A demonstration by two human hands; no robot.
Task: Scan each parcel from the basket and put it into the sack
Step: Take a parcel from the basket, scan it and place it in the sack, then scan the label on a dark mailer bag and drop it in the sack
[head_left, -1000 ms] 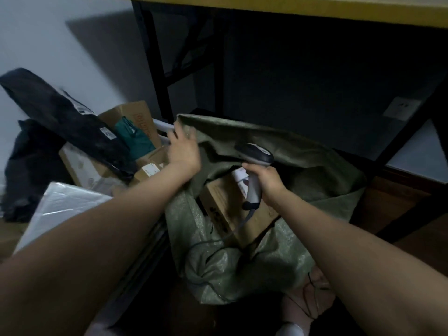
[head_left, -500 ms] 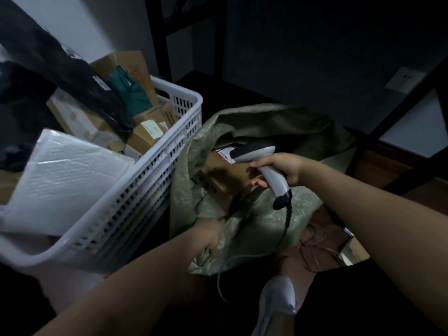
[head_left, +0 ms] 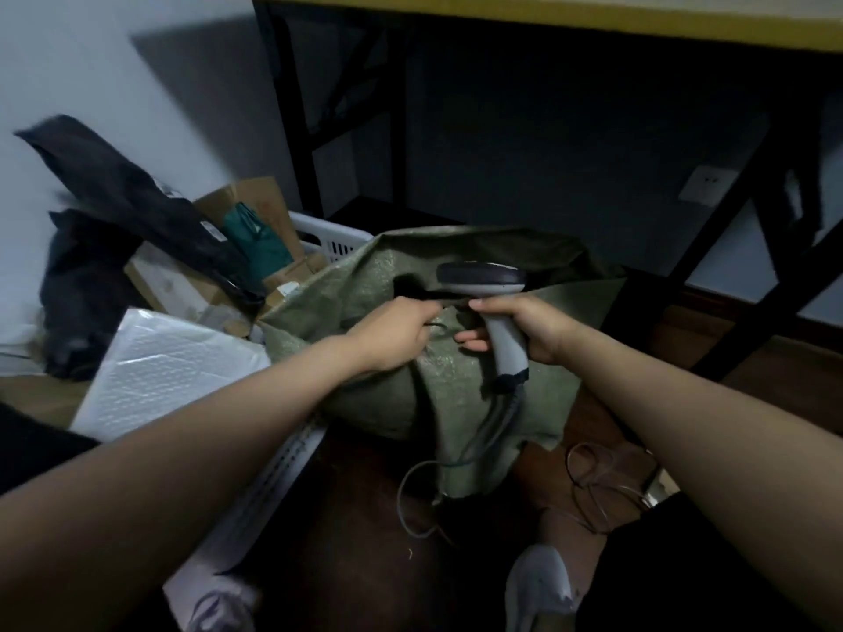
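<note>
The green woven sack [head_left: 456, 390] stands on the floor in the middle, its mouth pulled nearly closed. My left hand [head_left: 392, 333] grips the sack's front rim. My right hand [head_left: 524, 328] holds a grey handheld scanner [head_left: 483, 285] by its handle, head pointing left over the sack. The scanner's cable [head_left: 492, 431] hangs down the sack's front. To the left, the white plastic basket [head_left: 328, 237] holds parcels: a white bubble mailer [head_left: 169, 371], a long black bag [head_left: 137, 207], a teal packet [head_left: 257, 241] and brown cartons [head_left: 255, 203].
A black-framed table with a yellow edge [head_left: 593, 20] spans the top; its legs [head_left: 292, 111] stand behind the basket and at the right. Loose wires [head_left: 597, 485] lie on the wooden floor. My white-socked foot [head_left: 538, 586] is at the bottom. A wall socket [head_left: 707, 184] sits at the right.
My left hand rose from the sack's lower front to its rim and pulled the mouth together. The carton inside the sack is no longer visible. The view tilted upward.
</note>
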